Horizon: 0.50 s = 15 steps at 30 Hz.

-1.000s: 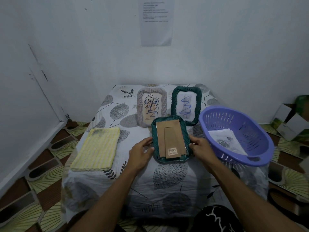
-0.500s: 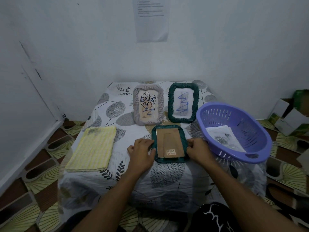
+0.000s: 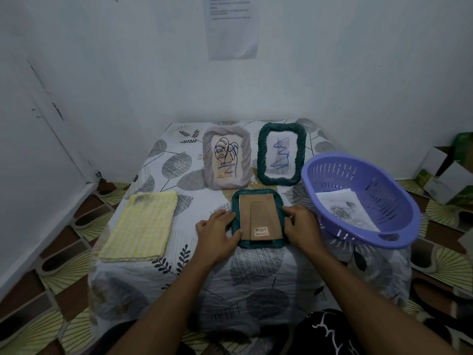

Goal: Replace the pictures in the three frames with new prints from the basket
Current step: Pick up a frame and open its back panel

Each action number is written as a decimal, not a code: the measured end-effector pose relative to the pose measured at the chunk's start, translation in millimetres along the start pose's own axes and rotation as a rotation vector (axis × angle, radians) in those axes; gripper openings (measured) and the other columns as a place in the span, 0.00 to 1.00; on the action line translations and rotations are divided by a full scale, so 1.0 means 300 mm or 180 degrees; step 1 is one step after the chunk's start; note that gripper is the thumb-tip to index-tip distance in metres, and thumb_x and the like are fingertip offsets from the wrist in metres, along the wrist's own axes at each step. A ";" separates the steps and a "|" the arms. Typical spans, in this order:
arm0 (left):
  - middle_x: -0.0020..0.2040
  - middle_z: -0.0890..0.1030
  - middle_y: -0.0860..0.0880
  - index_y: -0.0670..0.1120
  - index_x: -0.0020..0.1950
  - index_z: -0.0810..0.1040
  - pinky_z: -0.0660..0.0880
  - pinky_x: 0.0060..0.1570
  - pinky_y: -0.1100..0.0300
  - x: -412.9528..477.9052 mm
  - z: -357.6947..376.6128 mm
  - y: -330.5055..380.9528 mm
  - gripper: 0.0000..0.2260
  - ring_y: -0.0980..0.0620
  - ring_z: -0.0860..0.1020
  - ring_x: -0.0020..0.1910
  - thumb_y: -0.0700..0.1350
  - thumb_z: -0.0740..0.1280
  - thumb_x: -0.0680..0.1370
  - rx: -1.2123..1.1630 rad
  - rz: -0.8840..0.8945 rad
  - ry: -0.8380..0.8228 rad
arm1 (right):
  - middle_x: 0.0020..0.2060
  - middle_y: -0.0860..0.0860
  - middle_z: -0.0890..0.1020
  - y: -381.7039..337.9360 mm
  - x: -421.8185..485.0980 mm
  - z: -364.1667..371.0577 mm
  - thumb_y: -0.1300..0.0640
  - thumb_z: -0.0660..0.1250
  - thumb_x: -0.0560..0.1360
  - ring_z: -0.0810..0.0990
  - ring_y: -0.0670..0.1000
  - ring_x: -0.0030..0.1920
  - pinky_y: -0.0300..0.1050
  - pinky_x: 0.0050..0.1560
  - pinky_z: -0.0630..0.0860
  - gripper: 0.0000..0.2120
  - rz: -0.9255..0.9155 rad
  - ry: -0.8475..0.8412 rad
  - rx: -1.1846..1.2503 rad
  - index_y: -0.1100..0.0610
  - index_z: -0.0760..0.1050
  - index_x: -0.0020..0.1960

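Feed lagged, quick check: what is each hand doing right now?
Left hand: grips face-down green frame, left edge.
Right hand: grips its right edge.

White walls (image 3: 115, 73), a paper sheet (image 3: 231, 34) on one; patterned floor tiles (image 3: 33, 326); leaf-print tablecloth (image 3: 256, 265).

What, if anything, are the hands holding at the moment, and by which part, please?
The face-down green frame, lying on the table: the left hand holds its left side rim, the right hand its right side rim.
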<state>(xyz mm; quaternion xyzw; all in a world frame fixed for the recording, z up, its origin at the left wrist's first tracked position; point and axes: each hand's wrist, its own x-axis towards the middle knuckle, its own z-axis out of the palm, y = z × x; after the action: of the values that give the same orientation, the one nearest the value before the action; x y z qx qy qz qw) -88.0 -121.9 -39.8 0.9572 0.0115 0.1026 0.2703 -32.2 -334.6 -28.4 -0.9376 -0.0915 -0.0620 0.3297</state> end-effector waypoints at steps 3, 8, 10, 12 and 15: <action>0.72 0.69 0.51 0.50 0.71 0.69 0.51 0.57 0.58 -0.001 0.001 -0.003 0.29 0.55 0.60 0.73 0.58 0.58 0.72 0.0009 0.0049 -0.0058 | 0.55 0.58 0.78 -0.003 -0.006 0.004 0.66 0.61 0.75 0.77 0.57 0.55 0.43 0.56 0.71 0.19 -0.0001 0.0046 0.0015 0.62 0.76 0.65; 0.73 0.68 0.52 0.50 0.72 0.68 0.51 0.59 0.58 0.001 0.005 -0.009 0.26 0.55 0.58 0.75 0.57 0.59 0.75 0.0087 0.0056 -0.0101 | 0.53 0.58 0.78 0.000 -0.009 0.002 0.66 0.60 0.75 0.77 0.57 0.53 0.41 0.54 0.69 0.19 -0.0042 0.0084 0.0029 0.63 0.76 0.65; 0.71 0.69 0.51 0.50 0.71 0.68 0.53 0.61 0.55 0.001 0.006 -0.004 0.24 0.53 0.60 0.74 0.56 0.60 0.76 0.0091 0.0053 -0.0081 | 0.53 0.57 0.78 0.003 -0.010 0.005 0.66 0.60 0.75 0.77 0.56 0.52 0.39 0.51 0.67 0.19 -0.0038 0.0099 0.0058 0.63 0.76 0.65; 0.70 0.70 0.51 0.50 0.71 0.67 0.55 0.61 0.53 0.003 0.007 0.008 0.26 0.52 0.61 0.72 0.58 0.55 0.75 0.0177 -0.0013 -0.0036 | 0.52 0.57 0.78 0.006 -0.011 0.008 0.66 0.60 0.75 0.77 0.55 0.52 0.38 0.50 0.67 0.19 -0.0016 0.0121 0.0109 0.63 0.76 0.65; 0.72 0.66 0.50 0.51 0.71 0.67 0.56 0.62 0.50 0.036 0.013 0.047 0.22 0.51 0.59 0.71 0.57 0.54 0.79 0.0465 -0.0010 0.0094 | 0.53 0.57 0.78 0.006 -0.014 0.010 0.66 0.60 0.75 0.77 0.55 0.53 0.37 0.51 0.66 0.19 -0.0010 0.0170 0.0190 0.62 0.76 0.65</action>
<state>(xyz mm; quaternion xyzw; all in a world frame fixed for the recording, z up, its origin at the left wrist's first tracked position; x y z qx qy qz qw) -77.0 -135.0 -33.7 0.9728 0.0244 0.1151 0.1997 -35.7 -334.5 -32.5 -0.9252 -0.0859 -0.0848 0.3597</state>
